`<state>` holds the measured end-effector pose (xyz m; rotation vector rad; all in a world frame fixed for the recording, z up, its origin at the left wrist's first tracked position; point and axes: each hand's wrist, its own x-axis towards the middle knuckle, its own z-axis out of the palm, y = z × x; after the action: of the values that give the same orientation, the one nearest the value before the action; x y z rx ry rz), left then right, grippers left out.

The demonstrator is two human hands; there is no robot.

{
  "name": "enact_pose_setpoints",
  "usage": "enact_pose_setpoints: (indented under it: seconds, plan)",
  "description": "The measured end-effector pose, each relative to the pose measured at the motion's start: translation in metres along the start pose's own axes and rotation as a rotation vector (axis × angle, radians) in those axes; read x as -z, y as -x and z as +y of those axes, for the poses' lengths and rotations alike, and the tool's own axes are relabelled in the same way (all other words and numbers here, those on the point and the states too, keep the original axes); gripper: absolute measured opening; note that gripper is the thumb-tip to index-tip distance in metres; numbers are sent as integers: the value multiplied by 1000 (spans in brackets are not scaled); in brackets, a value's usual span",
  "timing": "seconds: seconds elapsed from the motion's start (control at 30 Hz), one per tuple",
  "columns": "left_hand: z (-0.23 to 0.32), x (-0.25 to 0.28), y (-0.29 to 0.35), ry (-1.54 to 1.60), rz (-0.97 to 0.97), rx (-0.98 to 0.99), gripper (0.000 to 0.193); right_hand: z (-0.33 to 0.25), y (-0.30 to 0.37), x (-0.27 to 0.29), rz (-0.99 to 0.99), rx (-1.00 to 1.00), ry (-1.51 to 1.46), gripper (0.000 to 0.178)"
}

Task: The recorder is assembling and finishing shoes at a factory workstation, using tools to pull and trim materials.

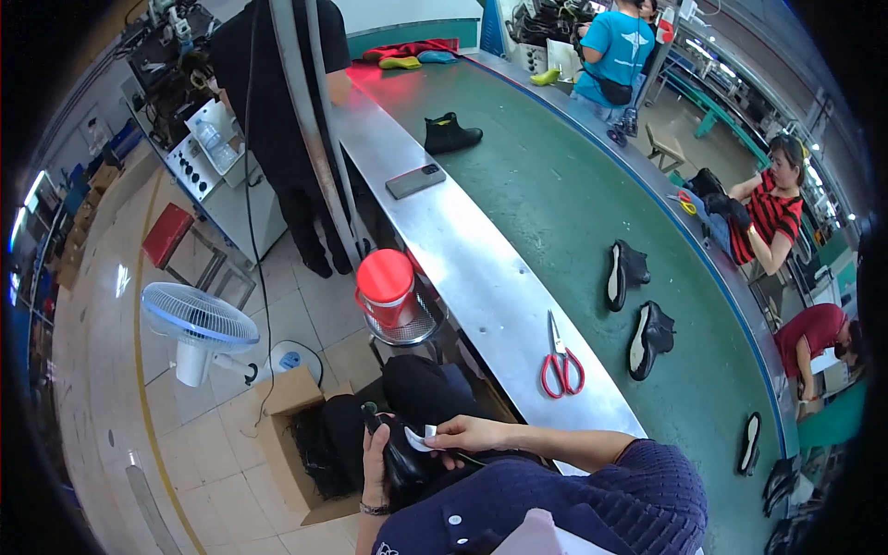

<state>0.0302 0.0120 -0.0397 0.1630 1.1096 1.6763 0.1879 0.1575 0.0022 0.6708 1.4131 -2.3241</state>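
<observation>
A black ankle boot [404,460] lies over my lap at the bottom centre, partly hidden by my arms and body. My left hand [374,465] grips it along its left side, fingers wrapped round it. My right hand [465,434] pinches a small white piece [418,439] against the boot's upper; whether this is cloth or some other material I cannot make out. Beyond my right forearm, red-handled scissors [561,363] rest on the metal ledge [481,264].
Several black boots, one a nearby boot [651,340], sit on the green conveyor belt [546,199]. A phone [415,181] lies on the ledge. Left of me are a cardboard box [282,453], a red-lidded bucket [386,287] and a fan [199,319]. Co-workers sit across the belt.
</observation>
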Motion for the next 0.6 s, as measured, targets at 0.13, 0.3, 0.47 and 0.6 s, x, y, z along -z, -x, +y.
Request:
enact_pose_setpoints:
  seconds: [0.13, 0.3, 0.47, 0.6]
  plan:
    - [-9, 1, 5, 56, 68, 48, 28, 13, 7, 1, 13, -14, -19, 40]
    - [-32, 18, -9, -49, 118, -15, 46, 0, 12, 2, 37, -99, 113, 39]
    - [-11, -14, -19, -75, 90, -23, 37, -20, 20, 6, 122, -105, 172, 42]
    - [-12, -14, -20, -162, 128, -96, 25, -27, 13, 7, 54, -158, 168, 46]
